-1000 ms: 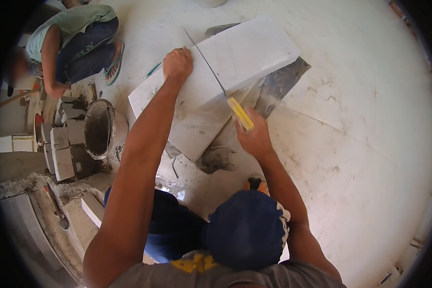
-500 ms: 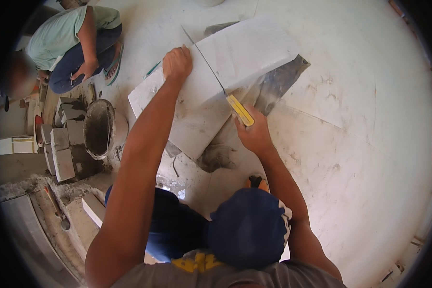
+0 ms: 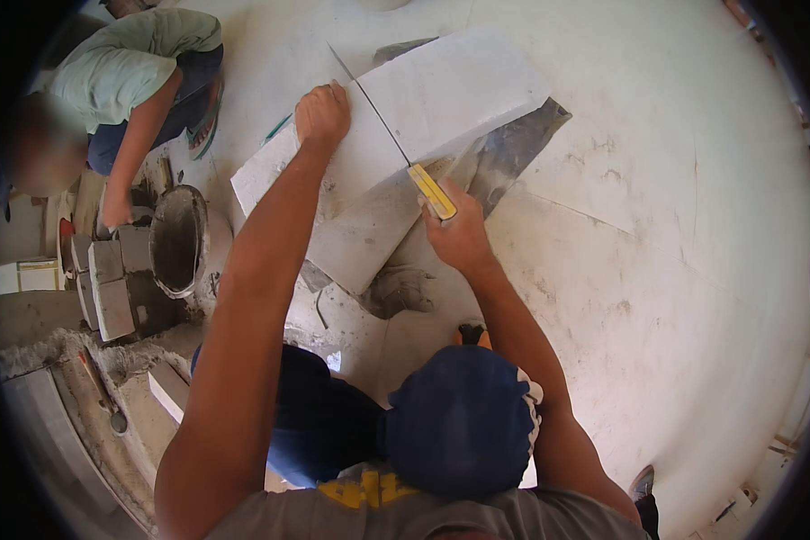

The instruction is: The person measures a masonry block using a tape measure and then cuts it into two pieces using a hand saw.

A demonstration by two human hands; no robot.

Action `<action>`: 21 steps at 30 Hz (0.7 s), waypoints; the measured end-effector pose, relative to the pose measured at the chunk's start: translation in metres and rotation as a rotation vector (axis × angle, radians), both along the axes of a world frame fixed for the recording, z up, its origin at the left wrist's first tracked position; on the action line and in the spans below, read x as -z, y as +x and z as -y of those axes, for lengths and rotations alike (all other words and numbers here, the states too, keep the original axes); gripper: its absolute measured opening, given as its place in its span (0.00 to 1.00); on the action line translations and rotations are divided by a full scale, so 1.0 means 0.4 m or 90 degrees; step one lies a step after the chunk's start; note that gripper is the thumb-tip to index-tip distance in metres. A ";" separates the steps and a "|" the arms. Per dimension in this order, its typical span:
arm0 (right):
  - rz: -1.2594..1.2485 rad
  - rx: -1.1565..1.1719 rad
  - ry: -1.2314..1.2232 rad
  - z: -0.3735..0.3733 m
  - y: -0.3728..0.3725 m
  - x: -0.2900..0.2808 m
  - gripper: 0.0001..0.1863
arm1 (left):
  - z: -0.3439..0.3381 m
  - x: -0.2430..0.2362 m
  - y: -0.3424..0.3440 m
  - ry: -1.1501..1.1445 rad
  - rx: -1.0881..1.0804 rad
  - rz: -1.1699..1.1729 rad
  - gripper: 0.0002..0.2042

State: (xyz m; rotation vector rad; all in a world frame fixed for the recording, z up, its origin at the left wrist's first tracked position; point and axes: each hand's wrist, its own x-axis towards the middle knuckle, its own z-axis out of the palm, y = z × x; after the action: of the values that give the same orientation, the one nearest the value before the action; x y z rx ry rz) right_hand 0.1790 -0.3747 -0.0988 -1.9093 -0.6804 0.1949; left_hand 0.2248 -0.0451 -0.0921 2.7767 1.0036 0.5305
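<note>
A long white block (image 3: 459, 85), like lightweight concrete, lies slantwise on another pale block (image 3: 369, 238). My left hand (image 3: 324, 114) is closed over its far edge, left of the saw, fingers curled. My right hand (image 3: 459, 229) grips the yellow handle of a hand saw (image 3: 434, 193). Its thin dark blade runs across the block, pointing away and to the left, with the tip beyond the far edge. How deep the blade sits in the block I cannot tell. A teal stick-like thing (image 3: 277, 129) shows beside my left hand, partly hidden.
At the left a co-worker (image 3: 126, 81) crouches, one hand by stacked grey blocks (image 3: 112, 288). A mortar-stained bucket (image 3: 178, 243) stands beside them. A dark grey sheet (image 3: 522, 148) lies under the white blocks. A hammer-like tool (image 3: 103, 391) rests at lower left.
The saw handle and my right hand have moved slightly forward and left. The co-worker's arm has reached down to the grey blocks. A shoe has come into view at lower right.
</note>
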 end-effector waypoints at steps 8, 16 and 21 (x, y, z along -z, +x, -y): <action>-0.191 -0.036 -0.167 0.428 -0.246 -0.132 0.21 | 0.000 -0.014 -0.001 -0.038 -0.017 -0.030 0.27; -0.186 -0.041 -0.120 0.382 -0.218 -0.119 0.25 | -0.114 -0.023 -0.046 -0.179 0.051 -0.015 0.29; -0.087 -0.005 -0.188 0.450 -0.308 -0.053 0.28 | -0.350 -0.057 -0.274 -0.129 0.020 -0.138 0.35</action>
State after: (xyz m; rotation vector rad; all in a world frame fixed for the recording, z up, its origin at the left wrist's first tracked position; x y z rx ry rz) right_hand 0.0556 -0.5546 -0.0775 -2.1513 -0.5926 0.4477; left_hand 0.1153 0.0948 -0.0691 2.7024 0.9913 0.1163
